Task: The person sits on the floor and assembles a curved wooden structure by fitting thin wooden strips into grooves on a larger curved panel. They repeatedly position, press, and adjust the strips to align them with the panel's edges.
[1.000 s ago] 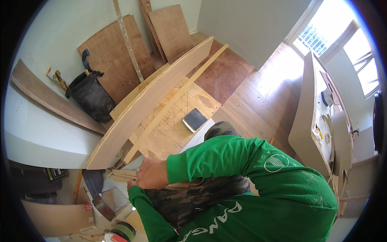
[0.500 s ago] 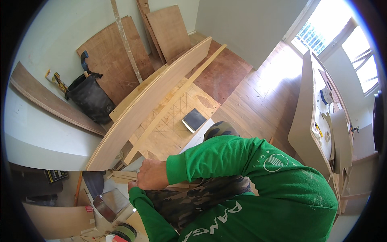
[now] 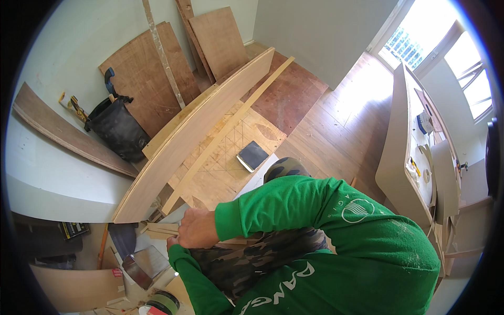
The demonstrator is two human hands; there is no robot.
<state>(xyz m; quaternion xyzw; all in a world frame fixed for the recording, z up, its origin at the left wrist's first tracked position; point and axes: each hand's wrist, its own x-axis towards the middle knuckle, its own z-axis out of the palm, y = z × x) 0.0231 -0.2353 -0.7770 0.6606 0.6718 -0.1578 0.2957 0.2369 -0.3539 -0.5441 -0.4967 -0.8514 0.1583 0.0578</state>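
Observation:
My right hand (image 3: 198, 228) is closed, knuckles up, at the end of a green sleeve. Just below and left of it, my left hand (image 3: 172, 241) is mostly hidden behind the right hand and its own cuff, its visible fingers curled. The two hands are together, and whatever sits between them cannot be made out. Thin pale wood strips (image 3: 159, 230) lie right beside the fingers. Above the hands, a long wooden board (image 3: 194, 128) stands on edge, with a narrow wood strip (image 3: 228, 134) running alongside it.
A dark-topped block (image 3: 253, 156) rests on the marked plywood sheet (image 3: 215, 173). Beyond the board are a black bucket bag (image 3: 118, 128) and leaning plywood panels (image 3: 152, 73). Tape rolls (image 3: 163, 302) lie at the lower left. A curved bench (image 3: 394, 142) stands at right.
The view has shifted very slightly. Both hands stay together in nearly the same place.

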